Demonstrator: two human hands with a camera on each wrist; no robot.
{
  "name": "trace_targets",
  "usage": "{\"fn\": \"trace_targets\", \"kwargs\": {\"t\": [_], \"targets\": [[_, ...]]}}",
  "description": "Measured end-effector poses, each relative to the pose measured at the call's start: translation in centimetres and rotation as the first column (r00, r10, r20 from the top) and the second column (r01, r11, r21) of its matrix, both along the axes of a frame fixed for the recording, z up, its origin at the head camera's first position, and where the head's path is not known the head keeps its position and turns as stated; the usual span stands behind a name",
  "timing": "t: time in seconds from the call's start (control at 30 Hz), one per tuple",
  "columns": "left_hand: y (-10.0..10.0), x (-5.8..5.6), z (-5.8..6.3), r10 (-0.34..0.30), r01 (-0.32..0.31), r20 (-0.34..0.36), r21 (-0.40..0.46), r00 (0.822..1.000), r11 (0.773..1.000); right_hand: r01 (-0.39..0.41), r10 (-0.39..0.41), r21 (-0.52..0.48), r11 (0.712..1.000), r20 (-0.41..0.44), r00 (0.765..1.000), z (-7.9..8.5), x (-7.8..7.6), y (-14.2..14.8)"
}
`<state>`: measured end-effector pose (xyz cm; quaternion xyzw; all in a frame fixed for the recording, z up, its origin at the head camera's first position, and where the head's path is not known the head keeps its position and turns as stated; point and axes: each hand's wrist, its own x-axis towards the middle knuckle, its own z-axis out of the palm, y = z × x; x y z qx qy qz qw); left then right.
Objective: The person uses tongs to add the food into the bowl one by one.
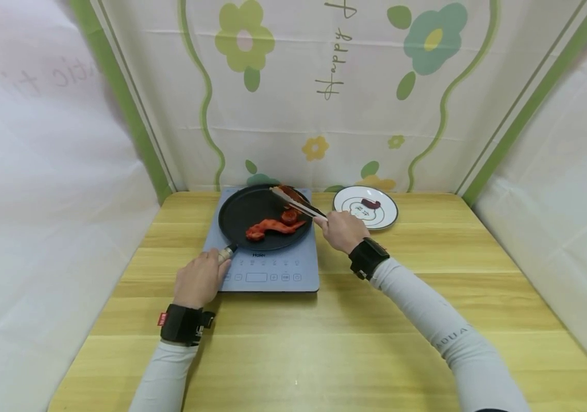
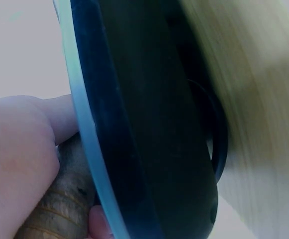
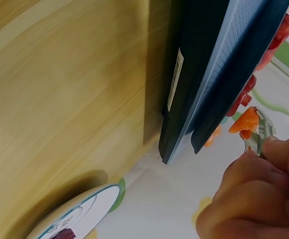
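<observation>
My left hand (image 1: 197, 278) grips the wood-patterned handle (image 1: 226, 253) of a round black frying pan (image 1: 241, 212), which sits on a pale blue induction cooker (image 1: 272, 269). In the left wrist view the thumb lies along the handle (image 2: 67, 206). My right hand (image 1: 345, 230) holds metal tongs (image 1: 298, 204), their tips over the far right of the pan. Beside the tongs lies a browned red piece of food (image 1: 293, 193), and below it a small round red piece (image 1: 289, 216). A long red piece like a chicken wing (image 1: 272, 228) lies nearer the front.
A white dark-rimmed plate (image 1: 390, 212) bearing a dark red piece (image 1: 370, 203) stands right of the cooker, just behind my right hand. The wooden table (image 1: 293, 349) ends at a flower-printed cloth (image 1: 272, 114) behind, with white cloth on both sides.
</observation>
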<state>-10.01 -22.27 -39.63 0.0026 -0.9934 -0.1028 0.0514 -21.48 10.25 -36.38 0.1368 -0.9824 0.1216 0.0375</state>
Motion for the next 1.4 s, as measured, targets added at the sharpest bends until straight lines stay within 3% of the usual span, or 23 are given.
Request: {"fn": "trace_targets", "kwargs": {"t": [0.8, 1.4], "targets": [[-0.1, -0.2, -0.2, 0.004, -0.004, 0.013, 0.003, 1.0, 1.0, -0.039, 0.042, 0.058, 0.998, -0.036, 0.998, -1.1, -0.7, -1.8], [0.0, -0.1, 0.0, 0.004, -0.004, 0.012, 0.006, 1.0, 1.0, 0.007, -0.007, 0.066, 0.998, 0.004, 1.0, -1.0, -0.1, -2.3]]}}
